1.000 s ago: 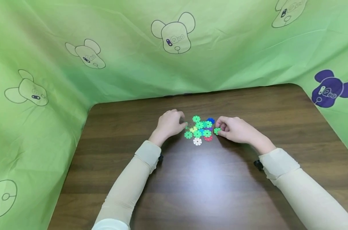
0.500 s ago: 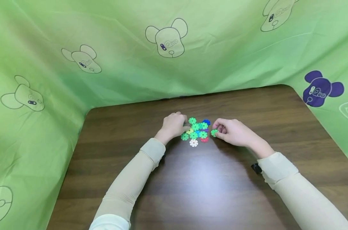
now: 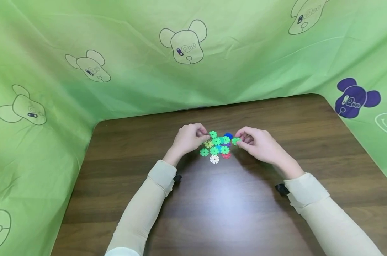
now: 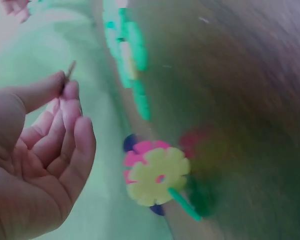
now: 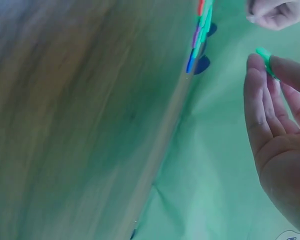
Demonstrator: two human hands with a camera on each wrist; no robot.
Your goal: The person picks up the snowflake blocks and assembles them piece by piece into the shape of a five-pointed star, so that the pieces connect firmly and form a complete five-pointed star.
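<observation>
My left hand (image 3: pixel 188 138) is at the left side of a flat cluster of notched plastic discs. In the left wrist view its thumb and forefinger pinch a thin brownish piece (image 4: pixel 70 75), seen edge-on. My right hand (image 3: pixel 260 144) pinches a green notched disc (image 3: pixel 235 141) at the cluster's right side; the right wrist view shows that disc tilted nearly edge-on. Between the hands, several green discs (image 3: pixel 214 150) overlap others, with a white disc (image 3: pixel 214 159) and a red disc (image 3: pixel 226 156) in front, a blue disc (image 3: pixel 228 136) behind and a yellow disc (image 3: pixel 208 144) at left.
A brown wooden table (image 3: pixel 232 213) carries the cluster, and green printed cloth (image 3: pixel 132 53) hangs around its back and sides. Below the left hand in the left wrist view, a yellow flower-shaped disc (image 4: pixel 157 182) overlaps a pink disc (image 4: pixel 147 148).
My left hand reached into the cluster's left edge and has drawn back slightly left, uncovering the yellow disc. My right hand has raised its green disc a little toward the back of the table.
</observation>
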